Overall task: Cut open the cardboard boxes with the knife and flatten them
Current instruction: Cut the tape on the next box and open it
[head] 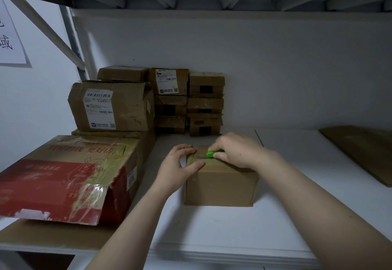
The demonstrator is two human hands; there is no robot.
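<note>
On the shelf (297, 195), uncut boxes (127, 110) wait stacked at left; the left hand (178, 168) clamps the box (220, 187) by its corner to steady it while the right hand (235, 151) grips the knife (212, 153) on the top seam; flattened cardboard (360, 151) lies right

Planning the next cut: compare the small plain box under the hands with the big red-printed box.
The red-printed box is far larger than the plain box. It bears red print and loose tape; the plain box's sides are bare brown. The red-printed box is torn at a corner and untouched; the plain box is intact, left hand steadying it, right hand holding a green knife at its top. Both are unflattened cardboard.
</note>
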